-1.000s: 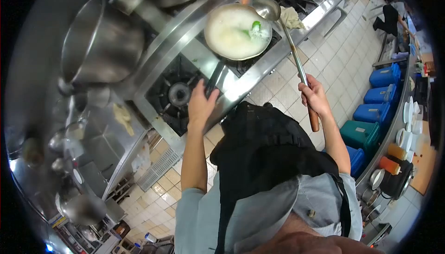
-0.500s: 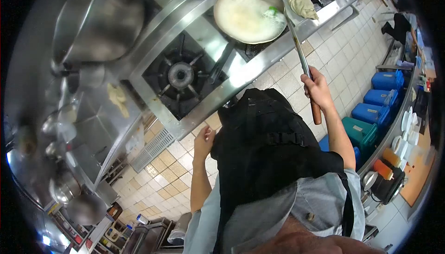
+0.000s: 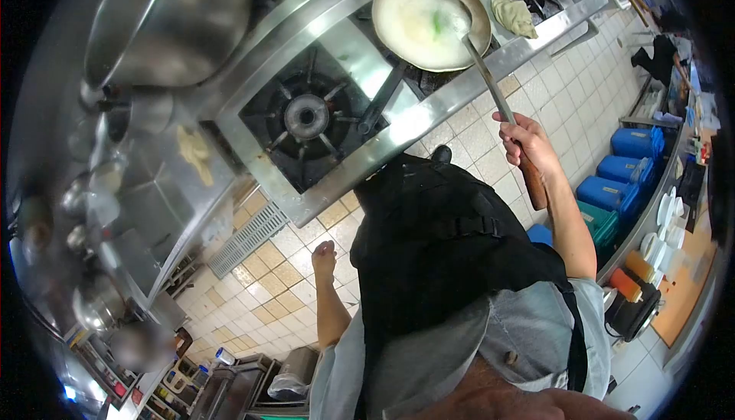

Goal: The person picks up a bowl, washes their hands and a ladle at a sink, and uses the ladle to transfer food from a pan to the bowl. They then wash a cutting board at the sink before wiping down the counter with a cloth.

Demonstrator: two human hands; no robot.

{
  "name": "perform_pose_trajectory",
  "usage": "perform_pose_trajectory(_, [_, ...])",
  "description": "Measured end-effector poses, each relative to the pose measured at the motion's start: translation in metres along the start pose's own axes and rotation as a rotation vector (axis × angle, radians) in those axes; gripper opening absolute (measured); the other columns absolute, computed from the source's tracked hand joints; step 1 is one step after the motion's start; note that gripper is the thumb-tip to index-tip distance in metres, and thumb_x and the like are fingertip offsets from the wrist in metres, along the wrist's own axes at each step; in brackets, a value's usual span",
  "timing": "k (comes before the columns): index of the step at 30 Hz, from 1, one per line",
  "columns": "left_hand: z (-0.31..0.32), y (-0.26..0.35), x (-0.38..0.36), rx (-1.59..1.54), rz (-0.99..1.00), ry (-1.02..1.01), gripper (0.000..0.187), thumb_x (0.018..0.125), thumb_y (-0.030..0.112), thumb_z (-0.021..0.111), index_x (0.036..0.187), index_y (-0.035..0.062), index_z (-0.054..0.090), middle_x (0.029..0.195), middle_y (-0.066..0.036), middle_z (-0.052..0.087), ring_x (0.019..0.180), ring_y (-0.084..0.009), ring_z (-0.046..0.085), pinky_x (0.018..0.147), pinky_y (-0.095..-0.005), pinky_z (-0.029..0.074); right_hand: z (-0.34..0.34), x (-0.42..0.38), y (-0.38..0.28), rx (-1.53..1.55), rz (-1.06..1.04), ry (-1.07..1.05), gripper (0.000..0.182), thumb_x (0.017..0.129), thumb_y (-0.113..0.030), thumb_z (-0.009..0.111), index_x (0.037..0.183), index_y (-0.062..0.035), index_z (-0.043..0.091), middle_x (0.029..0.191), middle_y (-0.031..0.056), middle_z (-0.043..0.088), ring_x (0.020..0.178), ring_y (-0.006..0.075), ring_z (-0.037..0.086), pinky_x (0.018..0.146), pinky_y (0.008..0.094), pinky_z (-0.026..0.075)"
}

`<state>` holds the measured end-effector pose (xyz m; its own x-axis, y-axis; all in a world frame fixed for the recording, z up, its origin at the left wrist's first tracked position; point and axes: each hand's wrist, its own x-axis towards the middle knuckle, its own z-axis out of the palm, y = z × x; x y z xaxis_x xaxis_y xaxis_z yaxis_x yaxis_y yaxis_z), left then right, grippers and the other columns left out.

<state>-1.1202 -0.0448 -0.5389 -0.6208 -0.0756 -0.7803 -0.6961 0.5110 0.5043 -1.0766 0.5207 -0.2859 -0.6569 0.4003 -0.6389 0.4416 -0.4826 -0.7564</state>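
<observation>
My right hand [image 3: 528, 143] is closed round the wooden-ended handle of a long metal ladle [image 3: 490, 81]. The ladle's bowl lies in pale, cloudy liquid in a wide pan [image 3: 390, 18] on the stove, beside a small bit of green. The pan's dark handle [image 3: 383, 98] points down and left over the stove edge. My left hand [image 3: 324, 259] hangs over the tiled floor, away from the stove, with its fingers curled in and nothing visible in them.
An unlit burner [image 3: 306, 117] is left of the pan. A crumpled cloth [image 3: 514, 16] lies right of it. A large metal vessel [image 3: 172, 29] and a sink [image 3: 157, 198] stand left. Blue bins [image 3: 609, 192] line the right; a person [image 3: 657, 60] is at the far right.
My left hand has moved down and left, away from the apron. The ladle's bowl has sunk deeper into the liquid, and the green bit has shifted left. The view has shifted slightly.
</observation>
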Motion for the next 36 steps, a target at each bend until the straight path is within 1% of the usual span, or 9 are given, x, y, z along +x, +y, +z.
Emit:
perform_pose_trajectory(5, [0.014,-0.006,0.006,-0.113,0.049,-0.042,0.039,0.091,0.028,0.072,0.117,0.0007,0.064,0.081,-0.003,0.065,0.067,-0.01,0.058,0.052,-0.0243,0.044,-0.001,-0.005,-0.003,0.029,0.001,-0.02,0.04,0.092,-0.014,0.059,0.125,0.0065,0.051,0.073,-0.0004,0.047,0.047,0.0044,0.041,0.039,0.0221,0.035])
perform_pose_trajectory(7, [0.023,0.008,-0.001,0.046,0.137,-0.052,0.041,0.091,0.028,0.072,0.119,-0.0005,0.062,0.082,-0.002,0.065,0.067,-0.0101,0.058,0.053,-0.024,0.044,-0.005,-0.01,-0.002,0.012,-0.024,-0.035,0.04,0.092,-0.014,0.059,0.125,0.0063,0.051,0.073,-0.0005,0.047,0.046,0.0045,0.041,0.039,0.0221,0.036])
perform_pose_trajectory(8, [0.03,0.014,-0.004,0.033,0.055,-0.011,0.043,0.091,0.028,0.071,0.12,-0.0015,0.061,0.083,-0.003,0.065,0.067,-0.01,0.058,0.054,-0.0238,0.044,-0.008,-0.012,-0.001,-0.009,-0.046,-0.048,0.04,0.092,-0.014,0.059,0.126,0.0061,0.051,0.073,-0.0006,0.047,0.046,0.0047,0.041,0.04,0.0221,0.036])
perform_pose_trajectory(11, [0.033,0.023,0.0,0.079,0.019,-0.042,0.043,0.092,0.029,0.07,0.12,-0.0019,0.061,0.085,-0.004,0.066,0.069,-0.0103,0.06,0.054,-0.0238,0.044,-0.015,-0.019,-0.003,-0.015,-0.073,-0.028,0.039,0.092,-0.012,0.058,0.125,0.0079,0.052,0.07,-0.0008,0.048,0.045,0.0063,0.043,0.041,0.023,0.038])
perform_pose_trajectory(17, [0.027,0.018,0.001,0.029,0.04,0.01,0.045,0.091,0.029,0.07,0.12,-0.0032,0.062,0.086,-0.006,0.067,0.07,-0.0107,0.061,0.054,-0.0245,0.044,-0.029,0.001,0.004,-0.194,-0.162,0.065,0.037,0.094,-0.015,0.059,0.125,0.0026,0.053,0.07,-0.0028,0.048,0.046,0.005,0.044,0.042,0.023,0.036])
perform_pose_trajectory(20, [0.019,0.012,0.008,0.093,0.076,0.007,0.044,0.091,0.029,0.07,0.121,-0.0028,0.062,0.085,-0.007,0.067,0.069,-0.0111,0.061,0.054,-0.025,0.044,-0.029,0.024,0.008,-0.279,-0.223,0.117,0.033,0.094,-0.015,0.06,0.123,0.0009,0.054,0.067,-0.0036,0.047,0.045,0.005,0.043,0.042,0.0233,0.036])
perform_pose_trajectory(26, [0.012,0.001,0.007,0.045,0.075,0.03,0.043,0.093,0.028,0.069,0.122,-0.0019,0.062,0.081,-0.006,0.066,0.065,-0.0099,0.059,0.052,-0.0242,0.042,-0.018,0.041,0.006,-0.347,-0.199,0.112,0.03,0.095,-0.014,0.06,0.121,-0.0001,0.054,0.067,-0.0039,0.047,0.046,0.0053,0.043,0.041,0.0232,0.035])
perform_pose_trajectory(29, [0.015,0.002,-0.001,-0.003,-0.026,0.056,0.043,0.092,0.028,0.07,0.123,-0.001,0.062,0.081,-0.004,0.066,0.065,-0.0093,0.058,0.052,-0.0237,0.042,-0.014,0.044,0.012,-0.333,-0.174,0.093,0.032,0.095,-0.015,0.06,0.122,-0.0007,0.054,0.067,-0.004,0.046,0.047,0.0051,0.043,0.042,0.0233,0.035])
perform_pose_trajectory(36, [0.022,0.008,-0.021,0.042,-0.022,0.002,0.041,0.092,0.028,0.072,0.121,0.0002,0.062,0.085,-0.004,0.066,0.068,-0.0095,0.06,0.052,-0.0228,0.044,-0.014,0.034,0.007,-0.129,-0.102,-0.019,0.037,0.093,-0.015,0.06,0.124,0.0032,0.053,0.071,-0.0023,0.048,0.048,0.005,0.043,0.042,0.0231,0.036])
